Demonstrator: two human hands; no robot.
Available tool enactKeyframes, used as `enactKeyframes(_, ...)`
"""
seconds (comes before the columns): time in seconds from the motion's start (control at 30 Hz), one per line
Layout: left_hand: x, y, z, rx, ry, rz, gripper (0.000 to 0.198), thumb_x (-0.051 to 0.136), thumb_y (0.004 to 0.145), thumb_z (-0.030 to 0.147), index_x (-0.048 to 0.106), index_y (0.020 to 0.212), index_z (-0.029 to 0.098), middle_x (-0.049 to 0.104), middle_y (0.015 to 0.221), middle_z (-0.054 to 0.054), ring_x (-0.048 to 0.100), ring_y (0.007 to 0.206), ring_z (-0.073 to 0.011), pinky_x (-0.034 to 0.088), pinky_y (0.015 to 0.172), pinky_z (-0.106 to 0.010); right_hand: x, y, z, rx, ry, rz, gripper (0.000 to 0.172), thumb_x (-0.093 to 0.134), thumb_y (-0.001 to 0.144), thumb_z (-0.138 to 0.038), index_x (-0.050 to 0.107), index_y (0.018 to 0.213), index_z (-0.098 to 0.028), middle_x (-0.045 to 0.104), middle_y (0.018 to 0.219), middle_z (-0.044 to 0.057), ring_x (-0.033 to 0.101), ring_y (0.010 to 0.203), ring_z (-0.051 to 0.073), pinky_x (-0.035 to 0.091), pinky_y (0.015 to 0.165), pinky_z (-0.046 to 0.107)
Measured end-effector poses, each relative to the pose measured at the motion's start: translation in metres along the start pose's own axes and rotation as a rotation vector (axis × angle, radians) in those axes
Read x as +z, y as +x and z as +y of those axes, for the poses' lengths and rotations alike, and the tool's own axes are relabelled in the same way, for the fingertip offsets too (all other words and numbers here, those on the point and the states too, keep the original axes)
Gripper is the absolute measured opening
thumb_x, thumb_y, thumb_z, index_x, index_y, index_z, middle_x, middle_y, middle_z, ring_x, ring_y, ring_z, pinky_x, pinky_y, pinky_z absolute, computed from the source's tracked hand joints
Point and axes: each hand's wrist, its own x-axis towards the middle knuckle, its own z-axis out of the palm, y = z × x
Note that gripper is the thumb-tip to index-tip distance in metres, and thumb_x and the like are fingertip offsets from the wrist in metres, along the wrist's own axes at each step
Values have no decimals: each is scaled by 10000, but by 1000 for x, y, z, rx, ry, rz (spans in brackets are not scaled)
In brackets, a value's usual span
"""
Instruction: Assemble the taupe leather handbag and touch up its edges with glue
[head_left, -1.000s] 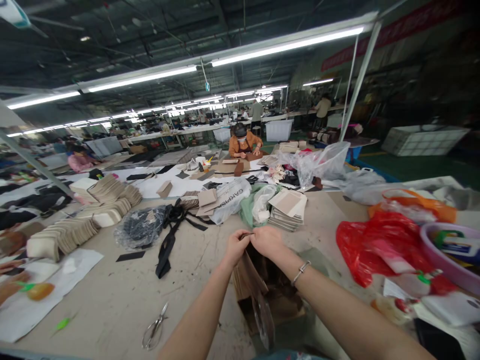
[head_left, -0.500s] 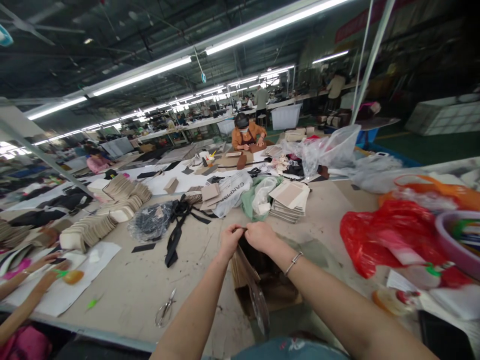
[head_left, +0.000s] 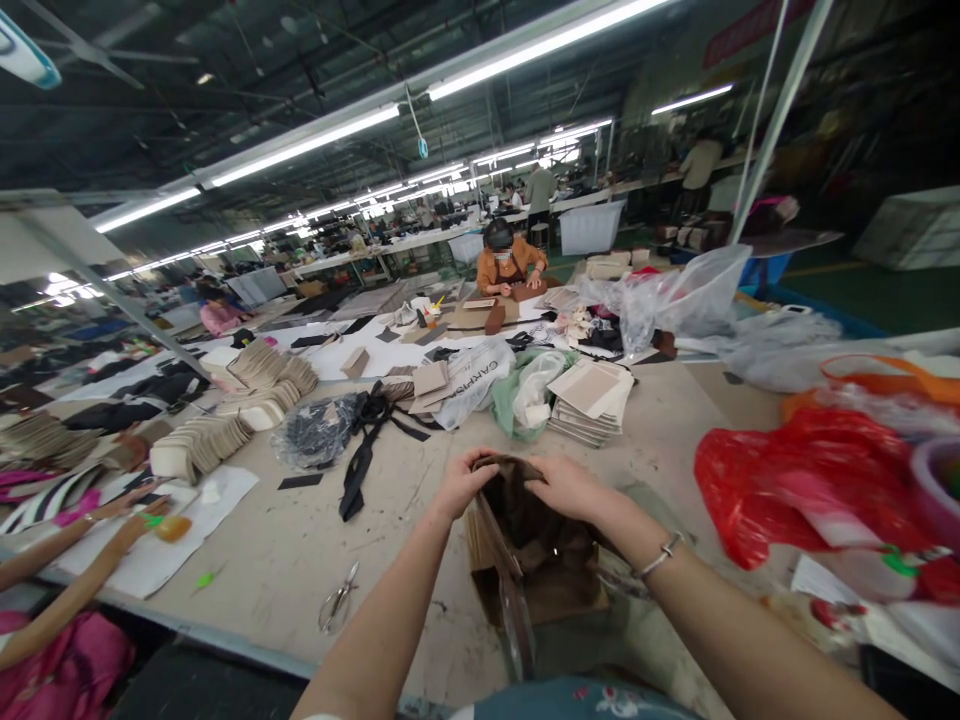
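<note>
In front of me on the table stands a brown bag (head_left: 544, 535), its mouth facing up and its dark lining showing. My left hand (head_left: 466, 482) pinches the far left part of the rim between thumb and fingers. On the far right part of the rim, my right hand (head_left: 566, 487) grips the edge, with the thumb on the inner side. A strip of clear plastic (head_left: 517, 610) hangs along the near left side of the bag. Scissors (head_left: 339, 600) lie on the table to the left of my left forearm. The bag's underside is hidden.
Beyond the bag lie stacked beige panels (head_left: 592, 395), a green plastic bag (head_left: 514, 400) and a wrapped black bundle (head_left: 319, 435). Red plastic (head_left: 795, 480) is heaped at right. A co-worker's hands (head_left: 142, 515) work at far left; another person (head_left: 510, 265) sits opposite.
My hands, close together at the rim before, have moved apart, my right hand shifting right. The bag's mouth is spread wider and more lining shows. The view has turned slightly left.
</note>
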Motion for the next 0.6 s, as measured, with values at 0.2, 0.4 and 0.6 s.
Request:
enactKeyframes(0.2,1,8,9,-33,335,105,239,639,698,327,730,836,154,711,746,-41,622,685,-182,476,672,-284,-2,-13,0,42,7,-36,300,536,796,-215,668,1065,-208,708,1027,51,634,952,215,445,838,293)
enactKeyframes(0.4,0,6,19,52,564,187,94,624,698,232,709,714,193,674,669,-19,596,685,-189,435,688,-293,-4,-36,6,-34,76,-31,352,547,802,-213,640,1142,-214,692,1087,57,624,990,218,444,880,305)
enactKeyframes(0.6,0,6,29,185,854,34,211,556,754,221,736,864,203,720,771,-36,630,708,-195,441,683,-285,2,-67,18,-137,137,81,433,526,831,-227,561,1262,-207,643,1190,83,580,1096,229,434,959,356)
